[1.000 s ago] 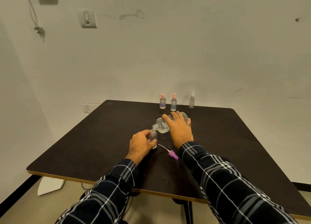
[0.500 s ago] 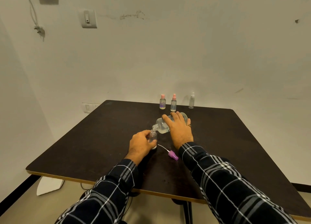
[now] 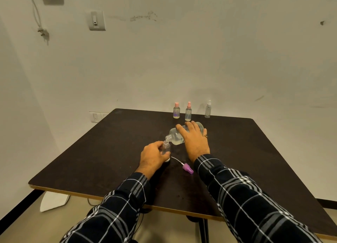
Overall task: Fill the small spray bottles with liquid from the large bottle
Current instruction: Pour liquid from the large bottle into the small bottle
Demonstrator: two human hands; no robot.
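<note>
The right hand (image 3: 195,140) lies over the big bottle (image 3: 175,137) with its fingers curled across the side. It tips the big bottle almost flat, so its open mouth points down at the little bottle (image 3: 166,148). That lets the liquid run from one into the other.

The left hand (image 3: 153,156) has its fingers and thumb wrapped round the little bottle. It holds the little bottle standing up on the table (image 3: 109,151), near the middle, so the pour does not knock it over. The two mouths look like they are just touching, the big one on top.

The purple spray top (image 3: 187,168), with its thin white tube, lies on the table between the two arms. It is off so the little bottle is open, and it is close by, I think, so it can go back on.

Three more little bottles stand in a row at the far edge, out of the way: two with pink tops (image 3: 176,110) (image 3: 188,111) and one pale one (image 3: 208,109).

I cannot see any stream of liquid; it may be too thin. The left hand hides most of the little bottle, so I cannot tell how full it is. Something small and white peeks out under that hand, and I cannot tell what it is.
</note>
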